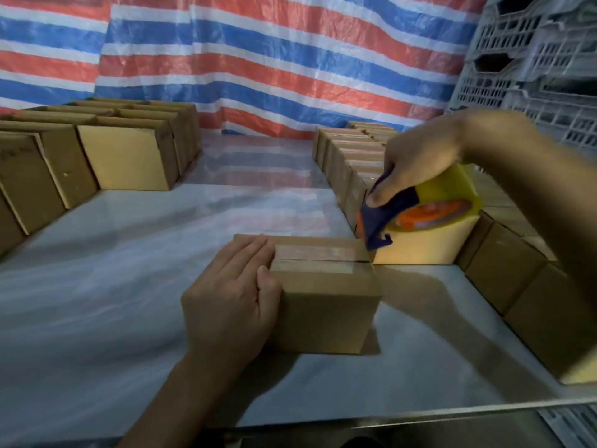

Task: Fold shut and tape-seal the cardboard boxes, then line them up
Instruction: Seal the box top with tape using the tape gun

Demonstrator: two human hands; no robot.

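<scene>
1. Backdrop: red, white and blue striped tarp, with grey slatted plastic crates stacked far right. The work surface is a pale glossy table.
2. Task item: a small brown cardboard box sits mid-table, flaps folded shut. A clear tape strip runs along the top seam.
3. Left hand: fingers lie flat on the box's left end, thumb at the front top edge, pinning it down.
4. Right hand: clamped round the blue-framed tape dispenser with its yellow roll. The dispenser's nose is at the box's right top corner. Hands are well apart, one at each end of the box.
5. Progress: the strip looks laid full length, so likely at the cut or tear-off. Still to do: press down the tape end, then move the box into line.
6. Row of brown boxes on the right: glossy tops suggest they are sealed and lined up. For the batch of brown boxes on the left, I can't tell whether they are taped; probably the queue.
7. Room: a wide bare lane runs between the two groups. The right row is just beside the box, so it's a short slide. The dispenser sits close to the nearest right-row box. The table's front edge is near the box, so avoid pulling it backward.
</scene>
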